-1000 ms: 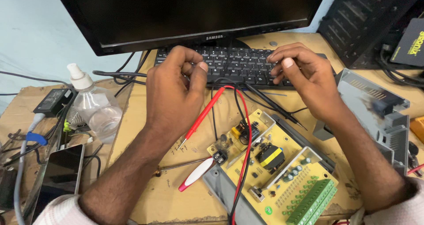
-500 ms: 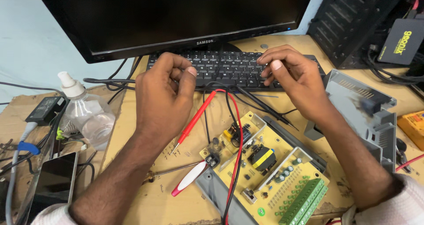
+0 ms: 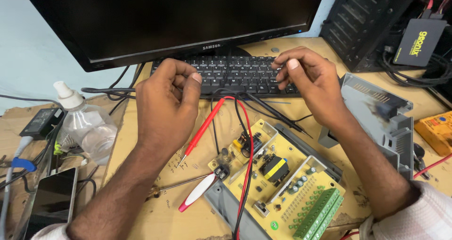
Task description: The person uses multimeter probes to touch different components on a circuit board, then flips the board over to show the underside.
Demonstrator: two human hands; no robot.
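Both hands hang empty above the black keyboard (image 3: 235, 75), their grip loose: the left hand (image 3: 167, 105) is curled into a soft fist near the keyboard's left end, the right hand (image 3: 310, 82) has its fingers (image 3: 285, 63) bent over the right-hand keys. Typing would go best with wrists clear of the red probe (image 3: 202, 127) and black probe (image 3: 278, 113) lying between keyboard and yellow circuit board (image 3: 278, 174) on the tabletop (image 3: 160, 211). Compared with a second ago, both hands have lifted off the keys and curled.
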